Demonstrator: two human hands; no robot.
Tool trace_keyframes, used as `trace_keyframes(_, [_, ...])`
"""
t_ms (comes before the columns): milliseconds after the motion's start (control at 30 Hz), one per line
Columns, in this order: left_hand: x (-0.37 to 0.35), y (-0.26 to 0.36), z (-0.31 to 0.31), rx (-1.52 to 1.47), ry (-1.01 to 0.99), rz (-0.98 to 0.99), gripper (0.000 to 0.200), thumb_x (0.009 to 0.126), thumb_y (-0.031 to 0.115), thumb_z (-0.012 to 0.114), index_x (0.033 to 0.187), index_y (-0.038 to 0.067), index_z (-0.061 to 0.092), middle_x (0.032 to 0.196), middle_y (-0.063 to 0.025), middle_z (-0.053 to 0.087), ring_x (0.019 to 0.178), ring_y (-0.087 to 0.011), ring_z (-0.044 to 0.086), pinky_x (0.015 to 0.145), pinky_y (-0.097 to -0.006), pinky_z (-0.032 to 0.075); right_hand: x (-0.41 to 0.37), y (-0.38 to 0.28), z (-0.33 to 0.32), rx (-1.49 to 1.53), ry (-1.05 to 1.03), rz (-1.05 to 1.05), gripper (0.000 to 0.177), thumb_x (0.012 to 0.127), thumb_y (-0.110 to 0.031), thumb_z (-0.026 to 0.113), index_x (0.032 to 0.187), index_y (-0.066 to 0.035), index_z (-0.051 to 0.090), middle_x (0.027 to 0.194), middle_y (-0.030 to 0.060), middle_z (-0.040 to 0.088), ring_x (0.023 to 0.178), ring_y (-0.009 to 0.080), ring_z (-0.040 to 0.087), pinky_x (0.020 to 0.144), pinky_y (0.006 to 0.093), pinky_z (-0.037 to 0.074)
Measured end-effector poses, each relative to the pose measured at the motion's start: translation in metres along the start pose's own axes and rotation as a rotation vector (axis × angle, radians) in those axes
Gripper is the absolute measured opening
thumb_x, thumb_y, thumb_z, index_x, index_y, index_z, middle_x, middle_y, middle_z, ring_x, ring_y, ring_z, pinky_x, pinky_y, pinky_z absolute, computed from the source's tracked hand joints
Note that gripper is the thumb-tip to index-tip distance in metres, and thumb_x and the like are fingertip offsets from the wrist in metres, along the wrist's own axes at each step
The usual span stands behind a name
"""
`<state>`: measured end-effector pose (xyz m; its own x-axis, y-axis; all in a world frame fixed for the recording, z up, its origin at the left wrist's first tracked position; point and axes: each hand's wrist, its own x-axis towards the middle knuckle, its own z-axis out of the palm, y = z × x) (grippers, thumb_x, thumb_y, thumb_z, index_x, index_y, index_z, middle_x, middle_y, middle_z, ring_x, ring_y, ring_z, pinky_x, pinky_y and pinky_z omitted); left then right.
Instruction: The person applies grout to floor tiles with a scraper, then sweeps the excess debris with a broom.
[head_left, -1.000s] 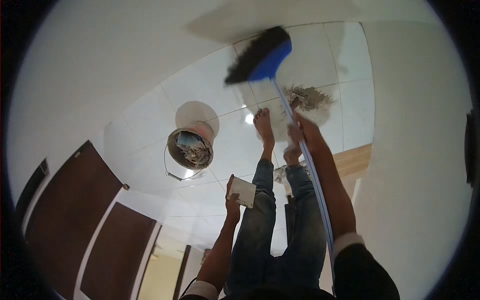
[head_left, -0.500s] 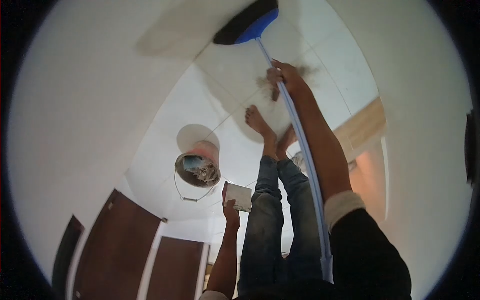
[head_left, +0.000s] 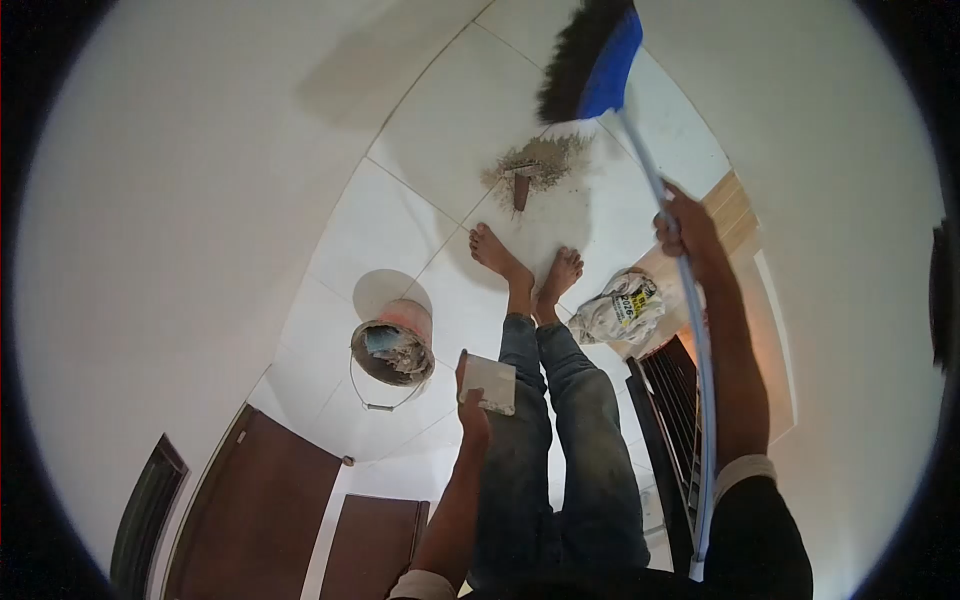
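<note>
My right hand (head_left: pixel 690 235) is closed round the pale handle of a broom (head_left: pixel 610 65), which has a blue head and dark bristles. The broom head is raised near the top of the view, to the right of a heap of grey-brown debris (head_left: pixel 548 160) on the floor. Against that heap lies a scraper (head_left: pixel 521 190) with a brown handle. Lower down, my left hand (head_left: pixel 474 412) grips a flat, whitish square plate (head_left: pixel 492 384) with a dark reddish edge, held in front of my thigh.
A bucket (head_left: pixel 405 325) with a wire handle, holding rubble and something blue, stands at the left. Near my bare feet on the right is a printed white sack (head_left: pixel 625 308). Walls close in on both sides, with brown doors (head_left: pixel 255 500) at lower left and a dark railing (head_left: pixel 670 400).
My right hand has swung the broom to the right, away from the left wall, turning its head. The debris and scraper now show fully. My left hand still holds the plate.
</note>
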<state>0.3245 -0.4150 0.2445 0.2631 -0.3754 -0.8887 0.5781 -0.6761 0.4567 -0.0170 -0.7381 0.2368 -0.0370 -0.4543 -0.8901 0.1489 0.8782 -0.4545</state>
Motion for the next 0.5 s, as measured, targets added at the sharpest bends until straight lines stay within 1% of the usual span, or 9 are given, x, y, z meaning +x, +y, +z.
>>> trace_keyframes(67, [-0.009, 0.006, 0.022, 0.147, -0.114, 0.165, 0.07, 0.082, 0.005, 0.047, 0.151, 0.008, 0.037, 0.134, -0.0132, 0.053, 0.116, -0.0218, 0.052, 0.102, -0.0324, 0.041, 0.026, -0.023, -0.005, -0.366, 0.127, -0.172, 0.05, 0.1, -0.02, 0.052, 0.149, -0.013, 0.044, 0.068, 0.002, 0.053, 0.048, 0.0072, 0.043, 0.04, 0.0228, 0.038])
trace_keyframes(133, [-0.011, -0.005, 0.024, 0.135, -0.096, 0.082, 0.069, 0.082, 0.005, 0.047, 0.151, 0.008, 0.038, 0.133, -0.0132, 0.054, 0.116, -0.0222, 0.052, 0.102, -0.0324, 0.04, 0.07, -0.029, -0.003, -0.813, 0.282, -0.382, 0.05, 0.097, -0.014, 0.049, 0.147, -0.01, 0.044, 0.075, 0.0116, 0.063, 0.057, 0.0235, 0.065, 0.048, 0.0389, 0.055])
trace_keyframes(167, [-0.011, -0.012, 0.024, 0.109, -0.09, -0.005, 0.069, 0.082, 0.006, 0.047, 0.15, 0.007, 0.039, 0.132, -0.0131, 0.054, 0.116, -0.0226, 0.052, 0.103, -0.0324, 0.04, 0.108, -0.013, -0.011, -0.802, 0.275, -0.381, 0.05, 0.097, -0.014, 0.049, 0.147, -0.01, 0.044, 0.075, 0.0116, 0.063, 0.057, 0.0235, 0.065, 0.048, 0.0389, 0.055])
trace_keyframes(200, [-0.004, -0.038, 0.005, 0.167, -0.043, -0.015, 0.07, 0.083, 0.01, 0.049, 0.152, 0.007, 0.036, 0.123, -0.0129, 0.057, 0.103, -0.0227, 0.059, 0.091, -0.0346, 0.05, 0.158, 0.026, -0.025, -1.175, 0.42, -0.497, 0.051, 0.096, -0.012, 0.049, 0.146, -0.009, 0.043, 0.083, 0.0176, 0.065, 0.066, 0.0312, 0.068, 0.056, 0.0442, 0.057])
trace_keyframes(233, [-0.007, -0.037, 0.007, 0.176, -0.04, -0.013, 0.07, 0.083, 0.01, 0.049, 0.152, 0.007, 0.036, 0.123, -0.0129, 0.057, 0.103, -0.0227, 0.059, 0.091, -0.0346, 0.05, 0.191, 0.065, -0.034, -1.55, 0.568, -0.609, 0.052, 0.094, -0.011, 0.05, 0.145, -0.009, 0.042, 0.09, 0.0236, 0.067, 0.075, 0.0389, 0.071, 0.063, 0.0496, 0.059])
trace_keyframes(300, [-0.011, -0.025, 0.015, 0.262, -0.103, 0.111, 0.069, 0.084, 0.01, 0.048, 0.151, 0.007, 0.036, 0.123, -0.013, 0.057, 0.102, -0.0234, 0.06, 0.09, -0.036, 0.051, 0.19, 0.126, -0.038, -1.531, 0.395, -0.364, 0.055, 0.092, -0.01, 0.052, 0.145, -0.008, 0.038, 0.1, 0.03, 0.065, 0.085, 0.0455, 0.069, 0.073, 0.0529, 0.058])
trace_keyframes(367, [-0.014, -0.032, -0.003, 0.177, -0.093, 0.041, 0.07, 0.081, 0.006, 0.046, 0.151, 0.008, 0.039, 0.136, -0.0128, 0.053, 0.119, -0.0225, 0.052, 0.103, -0.0317, 0.041, 0.131, 0.133, -0.036, -1.455, 0.259, -0.304, 0.06, 0.091, -0.011, 0.056, 0.148, -0.007, 0.035, 0.1, 0.0301, 0.065, 0.083, 0.0437, 0.069, 0.075, 0.0527, 0.058])
trace_keyframes(433, [-0.022, -0.012, 0.012, 0.03, -0.075, -0.004, 0.072, 0.081, 0.007, 0.046, 0.153, 0.008, 0.037, 0.138, -0.0131, 0.052, 0.123, -0.0233, 0.05, 0.107, -0.033, 0.038, 0.102, 0.146, -0.057, -1.403, 0.244, -0.501, 0.067, 0.091, -0.01, 0.056, 0.152, -0.01, 0.03, 0.098, 0.0293, 0.065, 0.079, 0.0432, 0.068, 0.073, 0.0529, 0.058])
trace_keyframes(500, [-0.017, -0.014, 0.012, 0.004, -0.064, 0.014, 0.072, 0.081, 0.007, 0.046, 0.152, 0.008, 0.037, 0.138, -0.0128, 0.052, 0.122, -0.0232, 0.05, 0.107, -0.0329, 0.038, 0.081, 0.108, -0.041, -1.477, 0.318, -0.523, 0.063, 0.092, -0.012, 0.057, 0.152, -0.013, 0.036, 0.079, 0.027, 0.066, 0.07, 0.0457, 0.066, 0.068, 0.0574, 0.053])
